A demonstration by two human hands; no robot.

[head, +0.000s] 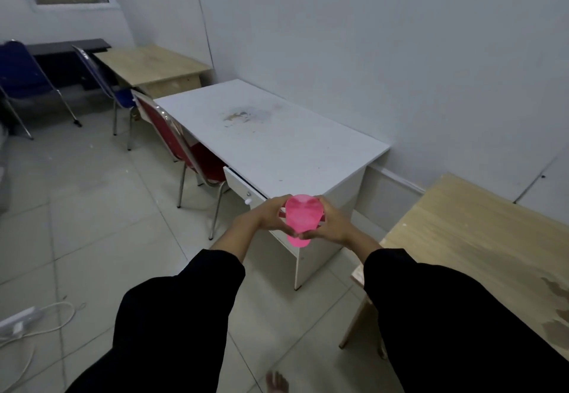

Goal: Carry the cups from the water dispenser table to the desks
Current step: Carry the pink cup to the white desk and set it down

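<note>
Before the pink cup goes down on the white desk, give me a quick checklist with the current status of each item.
1. Cup held securely: ok. The left hand and right hand both wrap the pink cup.
2. Cup upright: ok, its open mouth faces up toward the camera.
3. Contents and spill risk: cannot tell; the inside is a pink blur.
4. Landing spot free: ok. The white desk shows only a stain near its middle, nothing standing on it.
5. Cup over the desk: not ok; it appears short of the near corner, above the drawer side.
6. Approach path: ok. The red chair sits to the left, off the line to the desk.
</note>
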